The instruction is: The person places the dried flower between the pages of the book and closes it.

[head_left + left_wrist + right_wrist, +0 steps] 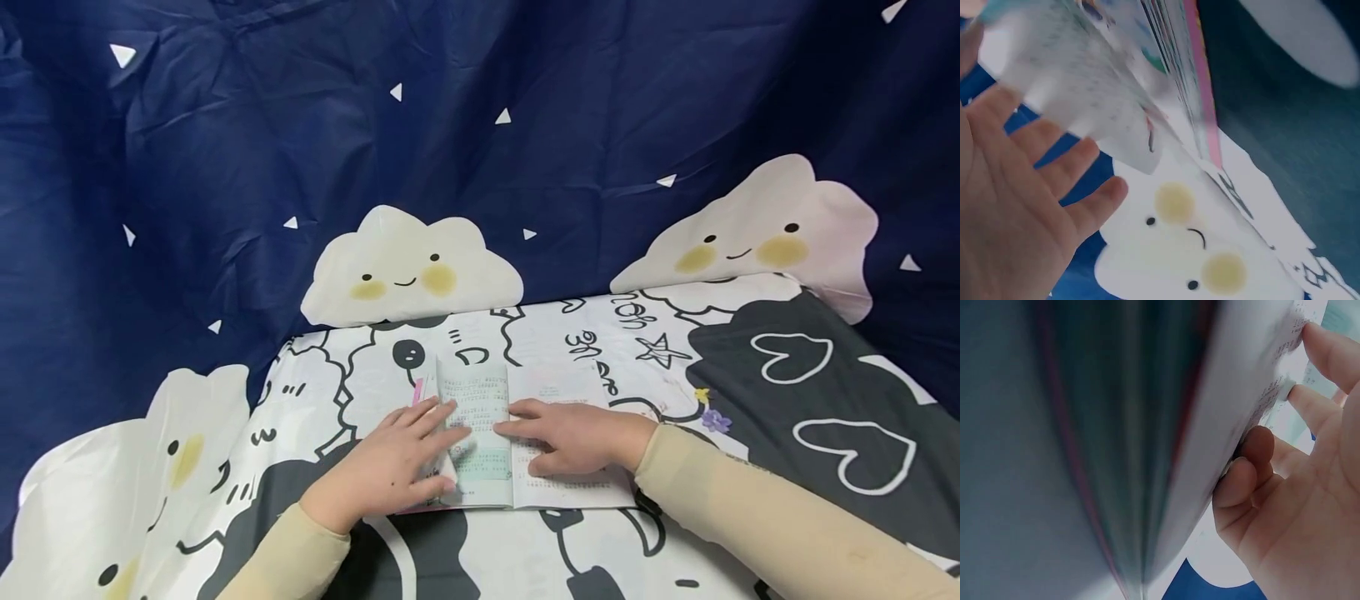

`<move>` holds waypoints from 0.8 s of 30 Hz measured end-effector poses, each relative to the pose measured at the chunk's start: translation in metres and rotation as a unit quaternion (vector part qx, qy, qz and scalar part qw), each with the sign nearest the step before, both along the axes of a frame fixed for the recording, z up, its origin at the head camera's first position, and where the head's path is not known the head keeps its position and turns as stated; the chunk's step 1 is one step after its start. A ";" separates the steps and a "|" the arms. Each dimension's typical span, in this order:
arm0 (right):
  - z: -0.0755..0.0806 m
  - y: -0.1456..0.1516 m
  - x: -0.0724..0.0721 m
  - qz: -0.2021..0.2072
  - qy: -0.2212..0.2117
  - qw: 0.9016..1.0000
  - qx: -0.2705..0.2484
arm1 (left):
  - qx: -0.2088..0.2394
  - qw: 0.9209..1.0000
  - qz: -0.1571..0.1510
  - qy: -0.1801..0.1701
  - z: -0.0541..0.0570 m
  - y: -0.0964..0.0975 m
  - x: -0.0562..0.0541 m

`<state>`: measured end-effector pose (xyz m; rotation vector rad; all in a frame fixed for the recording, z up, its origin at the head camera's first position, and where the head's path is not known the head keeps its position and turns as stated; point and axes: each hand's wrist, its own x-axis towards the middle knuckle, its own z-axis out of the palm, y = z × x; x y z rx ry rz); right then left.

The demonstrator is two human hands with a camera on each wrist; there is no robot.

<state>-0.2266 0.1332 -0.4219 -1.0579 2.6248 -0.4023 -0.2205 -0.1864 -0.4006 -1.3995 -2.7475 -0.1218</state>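
Note:
An open book [558, 383] lies on the patterned cloth, its left page printed in lines with a pale green block near the bottom. My left hand [397, 458] spreads its fingers over the left page. In the left wrist view, that page [1079, 81] stands lifted at an angle beside the extended fingers, and the pink-edged page stack shows behind it. My right hand [573, 437] lies over the right page, its foremost fingers reaching to the centre fold. From the right wrist, its last fingers [1238, 481] look bent against the page, and the book's edge fills the foreground, blurred.
Under the book spreads a black and white cloth [577, 542] with cartoon drawings. Small yellow and purple flowers [716, 421] lie to the right of the right hand. Smiling cloud cutouts [408, 267] stand along the back edge, before a dark blue curtain [450, 150] with white triangles.

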 end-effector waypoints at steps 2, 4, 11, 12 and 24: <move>0.001 0.000 0.000 0.002 -0.002 1.000 -0.001 | -0.020 1.000 -0.010 -0.010 0.001 0.003 0.002; 0.001 0.000 0.000 0.004 -0.002 1.000 -0.003 | -0.030 0.999 -0.007 -0.012 0.001 0.005 0.004; -0.001 0.000 0.001 -0.002 -0.007 1.000 -0.001 | -0.089 0.995 0.033 -0.019 -0.009 0.010 0.005; -0.001 0.000 0.001 -0.002 -0.009 1.000 -0.001 | -0.099 0.994 0.038 -0.023 -0.011 0.011 0.005; -0.001 0.000 0.001 -0.001 -0.007 1.000 0.004 | -0.131 0.991 0.022 0.033 -0.010 0.022 0.008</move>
